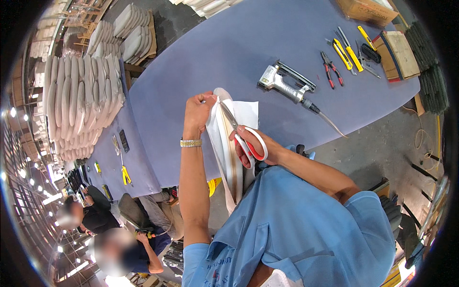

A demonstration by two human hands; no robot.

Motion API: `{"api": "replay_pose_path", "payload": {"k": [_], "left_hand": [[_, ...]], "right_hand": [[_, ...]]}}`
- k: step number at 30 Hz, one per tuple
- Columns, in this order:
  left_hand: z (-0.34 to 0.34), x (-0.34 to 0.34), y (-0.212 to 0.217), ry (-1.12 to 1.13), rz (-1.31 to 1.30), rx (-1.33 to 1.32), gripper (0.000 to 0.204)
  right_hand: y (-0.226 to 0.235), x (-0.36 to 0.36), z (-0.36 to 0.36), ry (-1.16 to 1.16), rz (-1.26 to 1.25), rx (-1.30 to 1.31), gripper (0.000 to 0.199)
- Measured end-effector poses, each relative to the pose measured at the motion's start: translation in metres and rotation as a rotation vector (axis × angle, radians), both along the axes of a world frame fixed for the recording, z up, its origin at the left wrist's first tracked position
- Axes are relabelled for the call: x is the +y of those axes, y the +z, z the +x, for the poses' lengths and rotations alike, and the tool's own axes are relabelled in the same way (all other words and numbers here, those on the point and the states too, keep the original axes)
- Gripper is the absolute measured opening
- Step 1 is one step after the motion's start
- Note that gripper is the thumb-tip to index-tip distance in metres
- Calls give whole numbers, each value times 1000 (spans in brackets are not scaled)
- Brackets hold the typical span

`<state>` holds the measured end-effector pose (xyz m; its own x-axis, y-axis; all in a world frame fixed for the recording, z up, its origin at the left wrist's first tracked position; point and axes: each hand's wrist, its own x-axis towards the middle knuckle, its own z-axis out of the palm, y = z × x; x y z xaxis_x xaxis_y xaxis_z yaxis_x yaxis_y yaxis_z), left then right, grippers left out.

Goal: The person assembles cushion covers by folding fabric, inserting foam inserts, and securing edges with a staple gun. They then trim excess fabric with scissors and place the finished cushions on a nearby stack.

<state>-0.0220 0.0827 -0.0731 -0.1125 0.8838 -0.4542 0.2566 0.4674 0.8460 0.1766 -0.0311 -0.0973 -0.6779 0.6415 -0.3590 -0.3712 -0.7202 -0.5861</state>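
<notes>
My right hand (271, 146) grips a pair of scissors (227, 115) by its red and white handles. The metal blades point up and left, their tips close to my left hand (197, 113). With closed fingers, my left hand pinches the white fabric (247, 110) at the far end of a long padded piece (231, 165). A brownish strip runs lengthwise along this piece, which slopes from the table edge down toward my body. Whether the blades are cutting into the fabric cannot be told.
On the blue-grey table (191, 57) lie a staple gun (287, 83) with an air hose, red-handled pliers (331, 69) and several yellow-handled tools (351, 50). Cardboard boxes (397, 55) stand at the far right. Padded pieces (83, 95) are stacked at left. Two people (100, 210) are at lower left.
</notes>
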Motion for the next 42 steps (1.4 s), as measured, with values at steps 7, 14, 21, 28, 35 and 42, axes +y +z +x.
{"api": "replay_pose_path", "payload": {"k": [7,14,21,28,35,42], "left_hand": [[-9,-4,-5,-222,205,234,19],[4,-22,13,-473,595,562,22],[15,-27,24,-588,620,801,19],[7,-21,6,-455,652,760,9],[-5,-20,-1,-340,584,655,12],[-3,-21,-1,-358,614,658,12]], "right_hand": [[2,0,-2,-10,-22,-28,58],[-2,1,-5,-70,49,-11,60],[-5,1,-9,-92,42,5,58],[3,4,-4,-66,-27,49,60],[5,4,-7,-62,-21,18,54],[5,5,-8,-59,19,5,54]]}}
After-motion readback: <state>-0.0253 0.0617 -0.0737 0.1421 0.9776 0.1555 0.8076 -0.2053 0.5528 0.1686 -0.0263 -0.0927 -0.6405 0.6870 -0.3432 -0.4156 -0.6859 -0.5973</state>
